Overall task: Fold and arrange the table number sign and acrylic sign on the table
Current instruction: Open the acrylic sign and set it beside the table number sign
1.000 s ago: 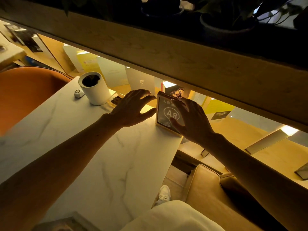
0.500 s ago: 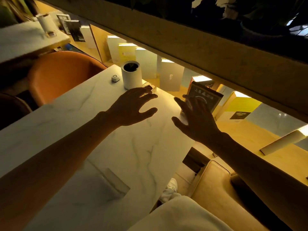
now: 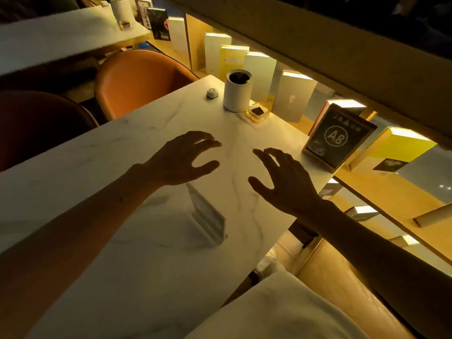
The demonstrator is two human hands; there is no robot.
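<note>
We see the left hand [image 3: 181, 160] held over the middle of the bench [image 3: 102, 152], fingers spread and lightly curled, with nothing in it. The right hand [image 3: 283, 179] hangs just beside it toward the right edge of the bench, likewise spread wide and holding nothing; a bare gap of marbled top shows between the two. Below the left wrist we make out the acrylic sign [image 3: 208, 216], a clear stand that is hard to read against the pale stone, sitting on the bench apart from both hands. Beyond the right hand, the table number sign [image 3: 338, 138] stands upright at the far right corner of the bench, its dark face marked A8 in a circle turned toward us, untouched by either hand. Further back along the bench we find a white cylinder cup [image 3: 236, 92], a small glass dish [image 3: 257, 113] with something dark in it touching or just beside its foot, and a little round button [image 3: 211, 93] to the cup's left. An orange chair [image 3: 139, 81] sits past the left edge, and books [image 3: 293, 99] lean along the lit shelf behind
</note>
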